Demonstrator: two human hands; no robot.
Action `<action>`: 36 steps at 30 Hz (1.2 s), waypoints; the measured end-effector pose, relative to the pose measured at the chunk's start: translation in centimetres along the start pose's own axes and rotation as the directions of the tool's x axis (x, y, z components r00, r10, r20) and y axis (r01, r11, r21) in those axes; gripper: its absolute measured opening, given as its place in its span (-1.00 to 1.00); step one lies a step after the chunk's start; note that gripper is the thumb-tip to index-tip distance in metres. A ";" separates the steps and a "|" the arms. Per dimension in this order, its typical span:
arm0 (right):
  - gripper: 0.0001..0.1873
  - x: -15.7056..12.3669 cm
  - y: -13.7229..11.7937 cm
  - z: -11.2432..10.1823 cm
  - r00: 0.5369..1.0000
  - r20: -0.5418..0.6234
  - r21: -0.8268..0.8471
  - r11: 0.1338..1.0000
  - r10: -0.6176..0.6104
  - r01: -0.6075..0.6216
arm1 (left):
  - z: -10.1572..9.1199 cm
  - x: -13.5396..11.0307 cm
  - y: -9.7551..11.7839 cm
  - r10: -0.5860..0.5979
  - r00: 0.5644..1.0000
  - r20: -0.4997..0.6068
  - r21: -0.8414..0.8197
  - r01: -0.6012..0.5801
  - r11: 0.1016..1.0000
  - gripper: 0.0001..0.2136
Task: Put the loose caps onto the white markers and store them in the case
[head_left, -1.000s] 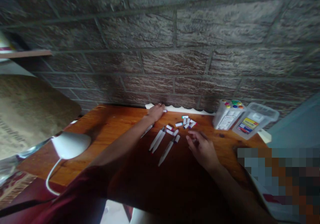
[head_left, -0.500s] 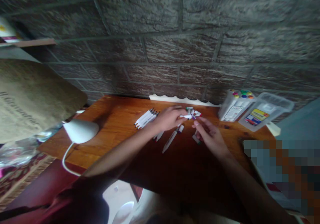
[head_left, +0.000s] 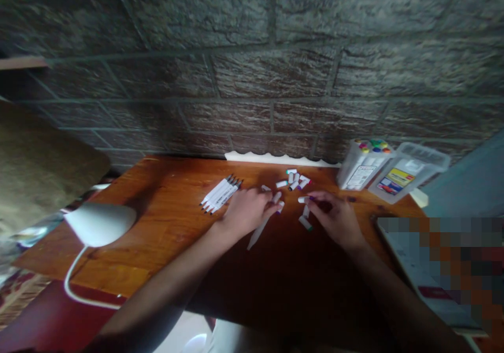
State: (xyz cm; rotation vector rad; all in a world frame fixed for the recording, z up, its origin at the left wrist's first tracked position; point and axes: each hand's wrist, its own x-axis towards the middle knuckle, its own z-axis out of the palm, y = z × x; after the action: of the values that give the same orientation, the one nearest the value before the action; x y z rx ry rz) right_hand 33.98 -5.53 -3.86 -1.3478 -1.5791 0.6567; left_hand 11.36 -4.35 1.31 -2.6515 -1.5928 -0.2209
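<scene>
In the head view, my left hand point(head_left: 249, 210) is low over the table, its thumb and fingers closed about the upper part of a white marker point(head_left: 256, 235). A small white cap with a purple end point(head_left: 280, 207) lies by those fingertips. My right hand point(head_left: 334, 215) pinches another white marker cap point(head_left: 303, 199) with a purple end. Below it, a cap with a green end point(head_left: 305, 222) rests on the wood. Several loose caps point(head_left: 293, 178) form a cluster behind both hands. Left of my left hand, several uncapped white markers point(head_left: 220, 194) lie side by side.
A clear case filled with markers point(head_left: 363, 169) stands at the back right beside an open clear case point(head_left: 397, 182). A white lamp-like cone point(head_left: 100, 224) with a curved stem is on the left. A brick wall point(head_left: 244, 116) rises behind the wooden table point(head_left: 165, 185).
My left hand has moved from the cap cluster toward me, onto the marker. My right hand has drawn a cap away from the cluster. The view has shifted slightly right.
</scene>
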 end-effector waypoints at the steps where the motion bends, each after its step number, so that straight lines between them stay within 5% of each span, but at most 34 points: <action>1: -0.77 0.1 0.2 0.0 0.999 -0.032 -0.058 0.998 -0.027 0.025 | 0.0 -0.2 0.0 -0.035 0.999 0.041 0.039 0.033 0.999 -0.66; 8: -0.89 0.5 0.8 1.9 0.986 -0.014 -0.274 0.949 -0.164 0.154 | 0.8 -0.9 0.0 -0.015 0.989 0.150 0.009 0.014 1.000 -0.74; 12: -0.82 0.2 -0.3 1.7 0.979 -0.040 -0.272 0.945 -0.200 0.182 | 0.7 -0.7 -0.8 -0.035 0.992 0.123 -0.227 0.063 0.972 -0.71; 14: -0.81 -0.4 -1.3 1.5 0.986 -0.008 -0.186 0.969 -0.169 0.165 | 0.8 -0.4 -1.0 -0.071 0.995 0.064 -0.455 0.092 0.886 -0.66; 17: -0.73 -1.7 -2.3 2.1 0.991 0.127 0.074 0.996 -0.052 0.043 | 1.3 0.2 -0.6 -0.096 0.995 -0.005 -0.778 0.057 0.626 -0.62; 19: -0.68 -2.2 -2.6 2.8 0.983 0.183 0.201 0.979 -0.013 -0.024 | 1.8 0.4 -0.1 -0.076 0.997 -0.028 -0.875 0.012 0.483 -0.63; 21: -0.65 -2.2 -2.6 3.0 0.977 0.211 0.292 0.955 -0.009 -0.054 | 2.3 0.6 0.3 -0.059 0.997 -0.050 -0.893 -0.018 0.449 -0.64; 24: -0.66 -1.4 -2.7 1.9 0.969 0.243 0.450 0.880 0.042 -0.151 | 3.0 0.4 0.5 -0.049 0.989 -0.136 -0.786 -0.078 0.613 -0.70; 29: -0.67 -0.1 -3.1 -0.7 0.945 0.108 0.570 0.759 0.309 -0.314 | 3.9 0.0 1.0 0.052 0.957 -0.285 -0.329 -0.149 0.933 -0.71; 33: -0.62 -0.1 -3.2 -1.1 0.943 0.051 0.651 0.705 0.328 -0.281 | 4.3 -0.1 1.6 0.038 0.989 -0.142 -0.103 -0.053 0.993 -0.69; 36: -0.62 -0.2 -3.4 -1.0 0.963 0.057 0.702 0.675 0.263 -0.226 | 4.3 -0.2 1.4 0.062 0.997 -0.046 -0.120 -0.067 0.990 -0.72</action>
State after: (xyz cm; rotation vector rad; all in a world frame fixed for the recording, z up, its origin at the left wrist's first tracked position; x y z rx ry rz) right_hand 33.33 -6.75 -0.54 -0.9638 -0.9259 1.2396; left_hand 12.97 -4.73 -2.94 -2.7628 -1.5255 -0.3813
